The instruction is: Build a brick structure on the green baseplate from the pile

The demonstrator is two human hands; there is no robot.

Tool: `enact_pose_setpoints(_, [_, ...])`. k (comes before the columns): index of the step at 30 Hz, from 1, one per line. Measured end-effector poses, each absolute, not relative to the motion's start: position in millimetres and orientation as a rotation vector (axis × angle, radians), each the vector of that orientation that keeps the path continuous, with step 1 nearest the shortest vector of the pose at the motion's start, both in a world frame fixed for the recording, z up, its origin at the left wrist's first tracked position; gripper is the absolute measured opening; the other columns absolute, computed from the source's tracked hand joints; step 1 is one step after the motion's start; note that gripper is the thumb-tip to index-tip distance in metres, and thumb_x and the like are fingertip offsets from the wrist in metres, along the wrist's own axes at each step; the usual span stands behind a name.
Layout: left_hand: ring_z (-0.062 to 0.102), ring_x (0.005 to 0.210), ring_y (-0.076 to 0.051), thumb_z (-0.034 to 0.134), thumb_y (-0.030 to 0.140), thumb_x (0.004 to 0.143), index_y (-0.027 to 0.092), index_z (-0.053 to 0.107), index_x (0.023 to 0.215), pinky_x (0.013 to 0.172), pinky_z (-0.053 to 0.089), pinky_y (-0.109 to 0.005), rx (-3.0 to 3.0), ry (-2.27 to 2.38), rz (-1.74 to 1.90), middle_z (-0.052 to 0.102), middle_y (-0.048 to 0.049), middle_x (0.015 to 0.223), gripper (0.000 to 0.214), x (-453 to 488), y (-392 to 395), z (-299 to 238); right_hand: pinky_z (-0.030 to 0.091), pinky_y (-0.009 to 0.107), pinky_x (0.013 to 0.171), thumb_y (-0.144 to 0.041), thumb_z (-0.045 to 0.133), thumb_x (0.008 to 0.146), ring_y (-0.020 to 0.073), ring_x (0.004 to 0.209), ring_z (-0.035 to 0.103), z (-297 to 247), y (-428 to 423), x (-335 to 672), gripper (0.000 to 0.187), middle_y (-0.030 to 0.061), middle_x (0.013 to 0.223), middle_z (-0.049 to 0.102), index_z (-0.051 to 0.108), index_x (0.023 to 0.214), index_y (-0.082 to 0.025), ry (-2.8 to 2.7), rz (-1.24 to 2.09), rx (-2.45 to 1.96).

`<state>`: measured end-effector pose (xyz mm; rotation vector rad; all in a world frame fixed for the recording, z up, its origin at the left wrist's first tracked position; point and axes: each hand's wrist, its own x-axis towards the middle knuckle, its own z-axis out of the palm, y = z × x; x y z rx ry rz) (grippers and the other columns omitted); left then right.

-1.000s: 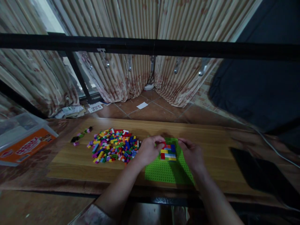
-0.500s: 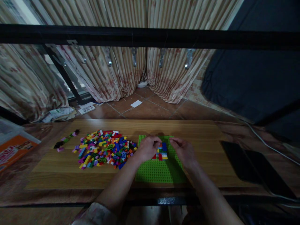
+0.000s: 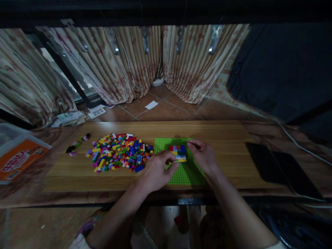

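Observation:
A green studded baseplate (image 3: 181, 178) lies on the wooden board, with a flat patch of red, blue, yellow and white toy bricks (image 3: 178, 152) built on it. My left hand (image 3: 158, 171) is over the plate's left side, at the patch's near left corner. Its thumb and fingers are apart, and I see nothing between them. To the right of the patch, my right hand (image 3: 204, 157) hovers over the plate's right edge. Its thumb and index finger are drawn together; whatever they may hold is too small to make out.
A heap of loose coloured bricks (image 3: 119, 152) spreads left of the plate, and a few dark, green and pink bricks (image 3: 77, 143) lie beyond it. An orange-labelled clear box (image 3: 22, 159) stands far left. Two dark flat panels (image 3: 267, 162) lie at the right. A black bar (image 3: 155, 14) crosses above.
My left hand has drawn back toward me off the brick patch, its thumb and fingers now parted. My right hand stays beside the patch. The whole view has tilted downward.

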<state>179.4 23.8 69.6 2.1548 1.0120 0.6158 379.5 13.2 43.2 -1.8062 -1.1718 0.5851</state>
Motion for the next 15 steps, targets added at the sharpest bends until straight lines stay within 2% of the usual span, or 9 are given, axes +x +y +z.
enact_pose_setpoints(3, [0.062,0.073,-0.013,0.054,0.026,0.086,0.019,0.062,0.085,0.068,0.047,-0.025,2.185,0.931,0.504,0.067,-0.0008,0.082,0.010,175.7,13.1,67.9,0.049,0.036,0.078,-0.041,0.057,0.079,0.0213,0.081,0.066,43.7,10.0,383.8,0.032,0.0078,0.090,0.074,0.074,0.092,-0.017,-1.174,0.557,-1.764])
enact_pose_setpoints(10, [0.061,0.073,-0.013,0.050,0.022,0.088,0.018,0.063,0.084,0.069,0.046,-0.025,2.237,0.983,0.500,0.067,-0.0021,0.080,0.014,159.6,16.0,63.1,0.050,0.032,0.072,-0.043,0.062,0.076,0.0190,0.075,0.066,49.2,3.9,381.9,0.029,0.0052,0.082,0.073,0.072,0.086,-0.018,-1.057,0.527,-1.602])
enact_pose_setpoints(15, [0.061,0.074,-0.013,0.050,0.022,0.088,0.018,0.064,0.084,0.066,0.045,-0.023,2.277,0.988,0.528,0.067,-0.0022,0.081,0.015,151.1,16.7,66.4,0.049,0.026,0.060,-0.039,0.065,0.077,0.0126,0.059,0.057,85.5,-25.0,363.1,0.014,-0.0010,0.072,0.069,0.069,0.078,-0.026,-1.097,0.666,-1.472])
